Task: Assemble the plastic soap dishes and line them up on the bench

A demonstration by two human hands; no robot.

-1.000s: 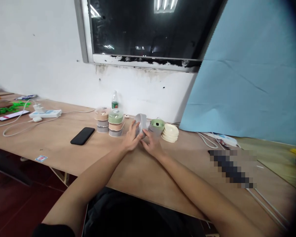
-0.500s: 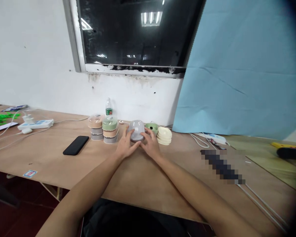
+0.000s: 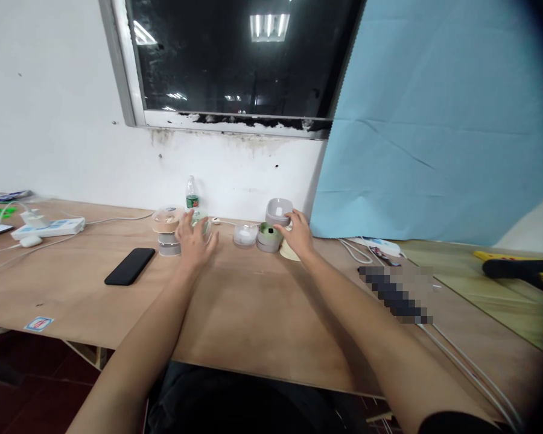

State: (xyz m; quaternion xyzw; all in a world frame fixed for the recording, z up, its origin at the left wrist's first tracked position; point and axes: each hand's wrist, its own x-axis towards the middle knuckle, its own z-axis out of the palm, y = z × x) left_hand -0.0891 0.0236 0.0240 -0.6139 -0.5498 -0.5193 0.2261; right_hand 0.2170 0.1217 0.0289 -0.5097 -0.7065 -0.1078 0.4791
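My left hand [image 3: 194, 241] reaches over the stacks of round lidded containers [image 3: 167, 232] at the back of the wooden table [image 3: 253, 313], with its fingers spread over the green-topped stack. My right hand [image 3: 296, 235] holds a grey cup-like piece [image 3: 279, 211] lifted above a green and grey container [image 3: 268, 237]. A clear dome piece [image 3: 245, 234] sits on the table between my hands. Cream lids [image 3: 288, 252] lie partly hidden under my right hand.
A black phone [image 3: 130, 266] lies left of the stacks. A water bottle [image 3: 190, 194] stands at the wall. A white power strip [image 3: 49, 228] and cables lie far left. More cables [image 3: 461, 355] and a blue sheet [image 3: 434, 120] are on the right.
Both hands let go of the clear dome, which now rests on the table. My left hand moved left to the stacks; my right hand moved right and lifted a grey piece.
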